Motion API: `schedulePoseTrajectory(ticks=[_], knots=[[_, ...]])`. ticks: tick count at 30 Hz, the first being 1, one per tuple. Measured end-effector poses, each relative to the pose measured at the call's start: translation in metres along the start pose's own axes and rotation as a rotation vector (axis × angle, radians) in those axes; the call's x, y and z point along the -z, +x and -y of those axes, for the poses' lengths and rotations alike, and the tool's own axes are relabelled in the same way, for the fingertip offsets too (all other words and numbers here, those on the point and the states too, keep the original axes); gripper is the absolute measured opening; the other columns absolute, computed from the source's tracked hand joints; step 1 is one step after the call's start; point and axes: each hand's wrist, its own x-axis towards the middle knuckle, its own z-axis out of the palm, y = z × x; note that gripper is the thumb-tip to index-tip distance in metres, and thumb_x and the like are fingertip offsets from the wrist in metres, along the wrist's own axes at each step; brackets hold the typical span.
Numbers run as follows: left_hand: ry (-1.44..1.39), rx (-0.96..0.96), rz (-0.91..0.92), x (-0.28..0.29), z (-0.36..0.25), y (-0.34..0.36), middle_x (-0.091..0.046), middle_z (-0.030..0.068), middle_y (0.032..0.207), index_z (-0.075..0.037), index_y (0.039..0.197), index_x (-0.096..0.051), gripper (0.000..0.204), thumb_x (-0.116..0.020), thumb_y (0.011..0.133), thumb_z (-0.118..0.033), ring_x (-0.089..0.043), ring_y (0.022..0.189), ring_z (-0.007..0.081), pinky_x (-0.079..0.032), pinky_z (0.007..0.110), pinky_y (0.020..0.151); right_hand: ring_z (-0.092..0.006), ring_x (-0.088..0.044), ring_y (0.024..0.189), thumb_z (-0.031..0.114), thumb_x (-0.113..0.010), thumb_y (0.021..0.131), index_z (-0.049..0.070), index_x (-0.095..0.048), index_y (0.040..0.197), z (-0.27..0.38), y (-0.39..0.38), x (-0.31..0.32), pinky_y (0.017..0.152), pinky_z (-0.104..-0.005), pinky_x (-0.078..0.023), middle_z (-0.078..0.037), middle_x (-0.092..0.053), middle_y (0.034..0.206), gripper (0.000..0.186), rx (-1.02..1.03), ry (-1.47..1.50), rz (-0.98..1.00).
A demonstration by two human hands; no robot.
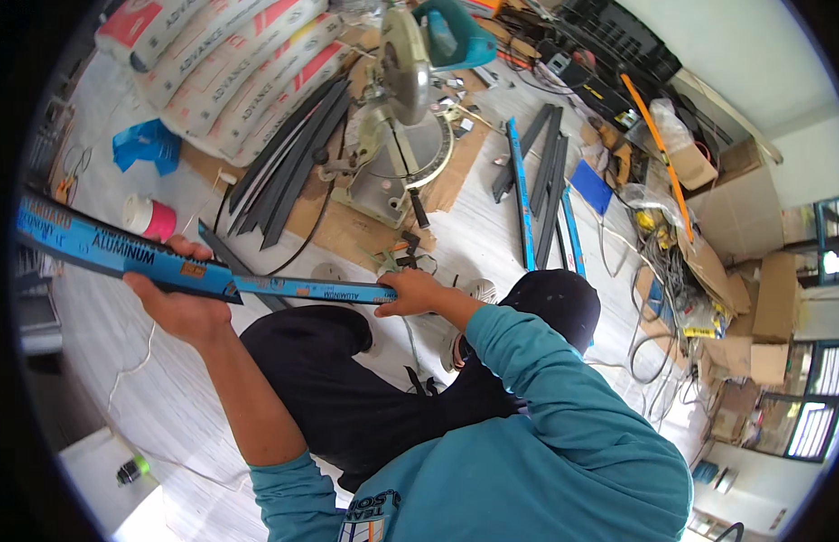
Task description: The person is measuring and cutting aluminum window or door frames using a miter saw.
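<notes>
My left hand (186,312) is closed round a wide aluminum profile (121,253) covered in blue printed film, which runs off toward the left rim. A narrower blue-filmed aluminum strip (316,289) meets its right end; whether one sits inside the other I cannot tell. The strip's right end is gripped by my right hand (418,294), fingers wrapped over it. Both pieces lie nearly in line above my bent knee. Just beyond, a dark grey profile (234,257) rests on the floor.
Ahead stands a miter saw (406,135) on cardboard. Dark profiles (298,163) lie to its left, beside stacked white bags (230,72). More blue-filmed strips (521,194) lie right of it. Cables, boxes (772,307) and tools crowd the right side. A pink-and-white spool (151,218) stands left.
</notes>
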Motion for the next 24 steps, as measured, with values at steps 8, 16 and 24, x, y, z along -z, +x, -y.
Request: schedulePoseTrajectory(ticks=[8, 16, 24], knots=[[0.073, -0.039, 0.085, -0.017, 0.004, -0.004, -0.059, 0.0124, 0.088, -0.003, 0.112, -0.051, 0.059, -0.043, 0.096, -0.059, -0.058, 0.075, 0.0221, -0.050, 0.034, 0.071, -0.0351, -0.067, 0.090, 0.049, -0.075, 0.072, 0.012, -0.066, 0.109, -0.029, -0.010, -0.007, 0.079, -0.0467, -0.052, -0.015, -0.069, 0.091, 0.053, -0.035, -0.049, -0.037], [0.142, 0.004, 0.042, -0.026, 0.005, -0.014, -0.060, 0.0095, 0.081, -0.003, 0.122, -0.049, 0.063, -0.039, 0.097, -0.060, -0.057, 0.069, 0.0203, -0.049, 0.031, 0.068, -0.0324, -0.067, 0.089, 0.034, -0.073, 0.070, 0.014, -0.067, 0.106, -0.014, -0.032, -0.001, 0.077, -0.0469, -0.053, -0.011, -0.068, 0.091, 0.042, -0.027, -0.125, -0.020], [0.211, 0.064, 0.036, -0.032, 0.012, -0.015, -0.058, 0.0089, 0.091, -0.002, 0.113, -0.052, 0.055, -0.046, 0.097, -0.055, -0.056, 0.079, 0.0211, -0.048, 0.034, 0.073, -0.0327, -0.067, 0.085, 0.027, -0.074, 0.066, 0.012, -0.072, 0.091, -0.032, -0.037, -0.016, 0.073, -0.0457, -0.054, -0.012, -0.068, 0.087, 0.029, -0.125, -0.104, -0.135]])
